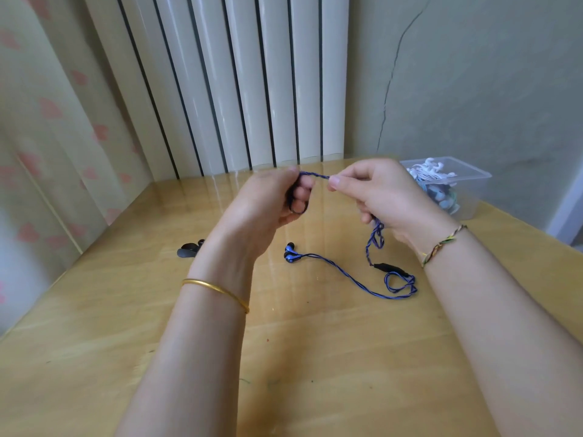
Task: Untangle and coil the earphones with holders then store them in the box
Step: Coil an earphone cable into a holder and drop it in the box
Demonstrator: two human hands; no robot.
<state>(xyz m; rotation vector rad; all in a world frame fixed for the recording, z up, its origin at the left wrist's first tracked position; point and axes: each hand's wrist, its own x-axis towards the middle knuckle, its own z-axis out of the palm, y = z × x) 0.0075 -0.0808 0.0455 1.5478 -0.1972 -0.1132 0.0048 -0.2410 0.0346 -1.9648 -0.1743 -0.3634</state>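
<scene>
Both hands stretch a short run of the blue earphones taut above the counter.

The left hand has its grip closed on one end of the cord, fingers curled, with a dark loop around them. The right hand, just at its 3 o'clock, pinches the cord between thumb and forefinger. The cord drops from there past a black inline remote, then runs to the earbuds at the left hand's 6 o'clock. A clear box of earphones stands at the counter's 2 o'clock; small black pieces lie at the left wrist's 9 o'clock.
</scene>
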